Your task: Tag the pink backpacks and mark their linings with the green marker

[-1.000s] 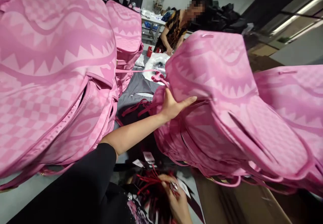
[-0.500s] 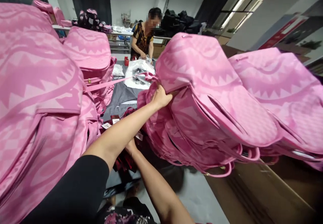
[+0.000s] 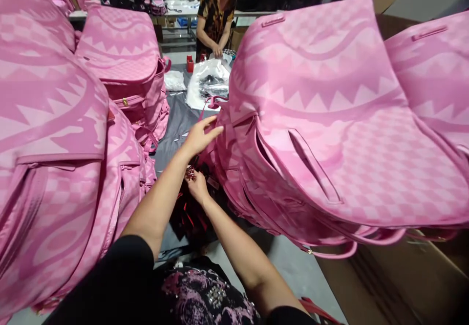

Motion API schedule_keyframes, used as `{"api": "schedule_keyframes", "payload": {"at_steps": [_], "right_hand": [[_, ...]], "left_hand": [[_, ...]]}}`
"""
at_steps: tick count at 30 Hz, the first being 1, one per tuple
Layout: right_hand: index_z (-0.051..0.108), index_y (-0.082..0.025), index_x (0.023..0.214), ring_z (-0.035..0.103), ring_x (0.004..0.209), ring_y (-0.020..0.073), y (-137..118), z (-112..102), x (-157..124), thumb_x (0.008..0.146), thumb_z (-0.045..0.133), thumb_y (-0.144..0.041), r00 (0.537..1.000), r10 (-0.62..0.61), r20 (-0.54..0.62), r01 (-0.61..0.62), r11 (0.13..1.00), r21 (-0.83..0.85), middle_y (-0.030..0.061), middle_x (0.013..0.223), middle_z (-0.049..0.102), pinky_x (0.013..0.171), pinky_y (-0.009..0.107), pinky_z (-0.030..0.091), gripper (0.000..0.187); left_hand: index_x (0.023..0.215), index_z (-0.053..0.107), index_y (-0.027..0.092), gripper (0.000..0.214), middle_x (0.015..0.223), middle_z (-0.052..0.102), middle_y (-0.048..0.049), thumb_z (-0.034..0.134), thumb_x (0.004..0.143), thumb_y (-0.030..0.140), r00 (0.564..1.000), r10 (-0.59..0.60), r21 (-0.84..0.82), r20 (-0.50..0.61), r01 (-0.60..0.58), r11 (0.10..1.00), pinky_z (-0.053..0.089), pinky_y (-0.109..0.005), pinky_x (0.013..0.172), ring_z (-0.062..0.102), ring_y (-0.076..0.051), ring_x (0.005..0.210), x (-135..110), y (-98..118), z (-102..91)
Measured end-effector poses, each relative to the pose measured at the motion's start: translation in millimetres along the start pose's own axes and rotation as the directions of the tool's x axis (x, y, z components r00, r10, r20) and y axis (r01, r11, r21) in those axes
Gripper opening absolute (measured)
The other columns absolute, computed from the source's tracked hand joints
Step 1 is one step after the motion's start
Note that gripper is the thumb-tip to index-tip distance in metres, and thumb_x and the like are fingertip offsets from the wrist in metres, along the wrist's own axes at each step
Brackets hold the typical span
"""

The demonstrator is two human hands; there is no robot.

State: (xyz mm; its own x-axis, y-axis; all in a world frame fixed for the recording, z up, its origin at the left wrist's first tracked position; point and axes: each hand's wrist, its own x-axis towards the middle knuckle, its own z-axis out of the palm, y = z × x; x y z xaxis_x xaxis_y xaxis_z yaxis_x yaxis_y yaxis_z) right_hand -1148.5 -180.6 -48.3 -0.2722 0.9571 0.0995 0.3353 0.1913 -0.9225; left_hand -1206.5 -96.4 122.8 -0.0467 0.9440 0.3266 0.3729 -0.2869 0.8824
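1. Several pink backpacks take up both sides. The near-right backpack (image 3: 330,134) lies tilted, patterned front upward, opposite the backpacks on the left (image 3: 44,95). Any steadying would best bear on its firm side, not its loose front flap.
2. Grey cloth (image 3: 172,119) runs between them (a co-worker (image 3: 216,12) stands beyond it, behind a plastic bag (image 3: 200,76)).
3. Below the right hand (image 3: 198,185) is a dark bundle (image 3: 186,217) with red strips, beside the near-right backpack. Letting the strips fall one way should limit tangling.
4. Thumb and fingers spread, the left hand (image 3: 202,134) seems to hold nothing; it is just beside that backpack, though contact cannot be told. This leaves it free to brace.
5. Near its fingertips, a pink strap (image 3: 213,102) is better kept out of the grip.
6. Smallest is a shiny red cluster (image 3: 190,173), pinched by the right hand; a light, precise hold probably suits it.
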Motion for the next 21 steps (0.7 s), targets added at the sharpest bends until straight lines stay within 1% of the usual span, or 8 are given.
{"api": "schedule_keyframes", "payload": {"at_steps": [2,4,7,9,11,15,17,21], "right_hand": [[0.072,-0.023,0.087,0.069,0.085,0.022,5,3,4,0.086,0.062,-0.024,1.0,0.01,0.005,-0.01,1.0,0.011,0.0033,0.087,0.077,0.103,0.046,0.046,0.01],[0.072,-0.022,0.089,0.07,0.087,0.0221,8,6,8,0.085,0.063,-0.024,1.0,0.012,0.002,-0.012,1.0,0.021,0.0053,0.092,0.077,0.097,0.043,0.05,0.01],[0.072,-0.021,0.096,0.069,0.097,0.0226,10,10,11,0.085,0.062,-0.022,1.0,-0.013,-0.003,0.013,1.0,0.023,0.0082,0.104,0.076,0.104,0.044,0.046,0.015],[0.072,-0.022,0.098,0.068,0.105,0.0232,9,11,11,0.084,0.063,-0.021,0.999,-0.046,0.01,0.046,0.999,0.014,0.0076,0.109,0.076,0.115,0.05,0.032,0.017],[0.072,-0.023,0.1,0.066,0.112,0.0238,10,10,8,0.083,0.065,-0.021,0.996,-0.083,0.04,0.083,0.997,0.008,0.0067,0.114,0.075,0.121,0.053,0.02,0.018],[0.073,-0.023,0.1,0.064,0.118,0.0231,13,6,0,0.084,0.061,-0.018,0.984,-0.142,0.106,0.141,0.99,0.017,0.006,0.121,0.072,0.122,0.052,0.013,0.02],[0.073,-0.022,0.098,0.063,0.119,0.0232,16,3,-2,0.086,0.058,-0.018,0.98,-0.159,0.122,0.157,0.987,0.03,0.0075,0.122,0.072,0.122,0.051,0.015,0.02],[0.073,-0.02,0.096,0.063,0.118,0.0238,21,-6,-3,0.09,0.057,-0.024,0.973,-0.184,0.137,0.174,0.981,0.081,0.0112,0.123,0.071,0.118,0.047,0.03,0.017]], "left_hand": [[0.13,0.06,0.018,0.039,0.131,0.065,-0.008,0.049,0.097,0.036,0.965,-0.048,0.17,-0.257,0.094,0.981,0.049,-0.029,0.105,0.062,-0.017,0.119,-45,-21,-15.7],[0.134,0.054,0.015,0.041,0.135,0.061,-0.0124,0.035,0.1,0.03,0.911,-0.11,0.245,-0.397,0.221,0.944,0.047,-0.033,0.107,0.059,-0.019,0.124,-95,-48,-26.8],[0.124,0.062,0.017,0.039,0.124,0.067,-0.011,0.038,0.093,0.018,0.897,-0.183,0.33,-0.402,0.329,0.885,0.047,-0.038,0.108,0.06,-0.022,0.12,-156,-87,-35.8],[0.12,0.065,0.019,0.042,0.122,0.068,-0.0091,0.035,0.091,0.013,0.907,-0.223,0.387,-0.358,0.361,0.848,0.047,-0.039,0.107,0.061,-0.021,0.118,-173,-104,-39.2],[0.122,0.066,0.021,0.045,0.129,0.066,-0.0075,0.034,0.092,0.012,0.925,-0.245,0.446,-0.291,0.358,0.821,0.044,-0.039,0.11,0.057,-0.02,0.123,-170,-113,-41.6],[0.113,0.073,0.026,0.038,0.138,0.062,-0.0021,0.045,0.09,0.013,0.953,-0.286,0.553,-0.098,0.291,0.781,0.036,-0.044,0.113,0.047,-0.023,0.133,-136,-120,-40.6],[0.098,0.077,0.026,0.028,0.134,0.065,-0.0027,0.057,0.084,0.013,0.949,-0.315,0.6,-0.007,0.257,0.758,0.031,-0.05,0.113,0.045,-0.028,0.135,-120,-121,-36.9],[0.075,0.076,0.024,0.016,0.113,0.074,-0.0048,0.069,0.073,0.01,0.941,-0.325,0.675,0.099,0.176,0.716,0.017,-0.058,0.117,0.047,-0.033,0.133,-103,-116,-33.5]]}}
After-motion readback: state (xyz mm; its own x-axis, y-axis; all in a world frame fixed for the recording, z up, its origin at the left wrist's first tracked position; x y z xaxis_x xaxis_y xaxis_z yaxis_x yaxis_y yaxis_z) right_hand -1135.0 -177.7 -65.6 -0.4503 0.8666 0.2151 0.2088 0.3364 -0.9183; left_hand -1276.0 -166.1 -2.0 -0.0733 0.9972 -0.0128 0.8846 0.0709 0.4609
